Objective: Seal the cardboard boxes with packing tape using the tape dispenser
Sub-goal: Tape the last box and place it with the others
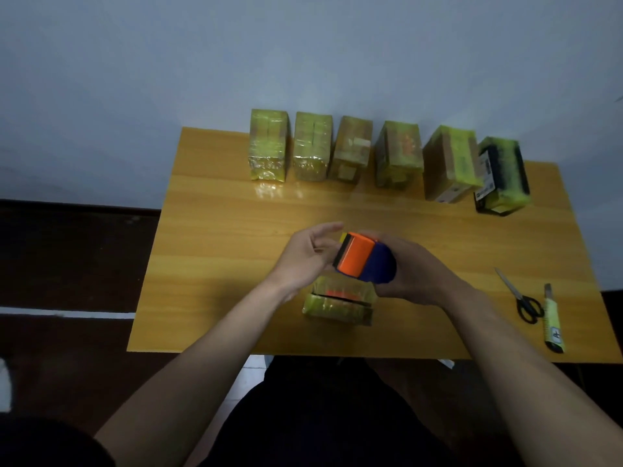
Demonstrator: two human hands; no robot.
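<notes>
At the centre of the frame the right hand [416,271] curls its grip around the blue body of an orange-and-blue plastic tape dispenser [365,257], held above the tabletop [215,230] — a glossy, orange-toned wooden surface. The left hand [305,256] sits just beside the dispenser's orange end, palm turned toward it, fingers loose and spread; its grip is apart, and whether the fingertips touch the dispenser cannot be told. Directly below the two hands, near the lower edge of the tabletop, lies a small cardboard box wrapped in shiny yellow-green tape [338,303], a dark slot with an orange strip showing across its top. Along the far edge, in the upper middle to upper right of the frame, stands a row of six similarly taped cardboard boxes [384,153] — the rightmost one dark-sided. At the right side of the frame black-handled scissors [521,298] lie just beside a yellow-green utility knife [553,320].
</notes>
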